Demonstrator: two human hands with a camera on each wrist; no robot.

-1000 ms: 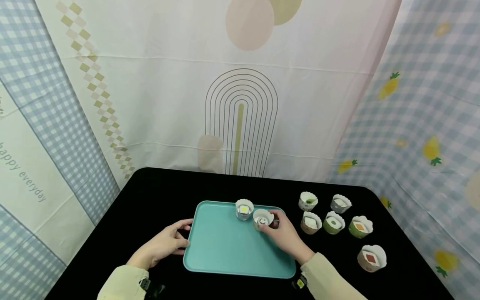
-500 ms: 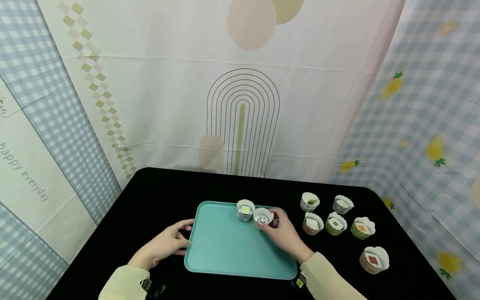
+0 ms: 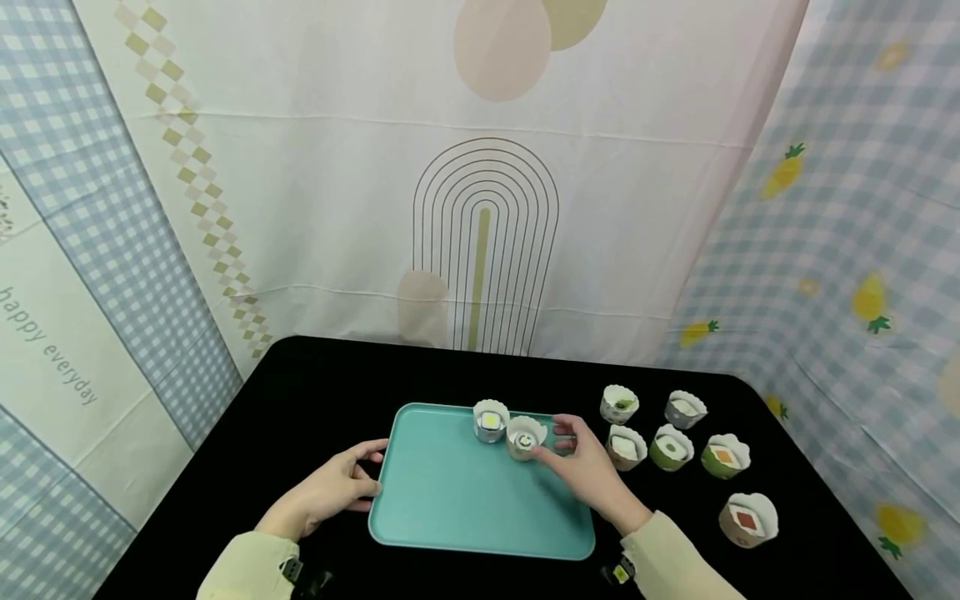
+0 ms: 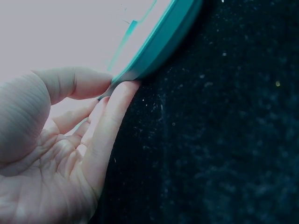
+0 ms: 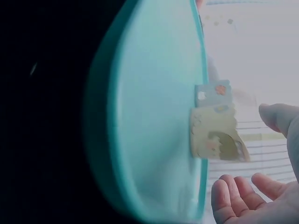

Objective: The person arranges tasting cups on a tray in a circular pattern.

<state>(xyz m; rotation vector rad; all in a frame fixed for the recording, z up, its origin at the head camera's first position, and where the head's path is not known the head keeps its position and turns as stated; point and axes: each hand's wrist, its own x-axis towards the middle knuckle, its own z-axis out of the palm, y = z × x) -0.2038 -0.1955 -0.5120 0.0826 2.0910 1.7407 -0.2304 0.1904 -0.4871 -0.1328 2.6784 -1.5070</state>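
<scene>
My left hand (image 3: 324,487) holds the left rim of a turquoise tray (image 3: 457,508); in the left wrist view, thumb and fingertips meet at the tray's edge. Beside a paper cupcake cup (image 3: 517,450) on the tray, my right hand (image 3: 588,467) has its thumb and fingers spread apart. In the right wrist view the right hand (image 5: 275,196) shows a gap between it and the beige cup (image 5: 205,135). That cup has a small round piece inside. Just to its left stands another paper cup (image 3: 488,435), containing a white square piece with a yellow centre.
Several more filled paper cups stand on the black table to the right of the tray: among them a green one (image 3: 670,454), one with an orange-topped piece (image 3: 720,463) and one with a red square (image 3: 738,533). Patterned curtains (image 3: 337,183) hang behind the table.
My right hand has let go of the beige paper cup and moved slightly right, its fingers spreading. The cup stays on the tray. My left hand keeps its place at the rim.
</scene>
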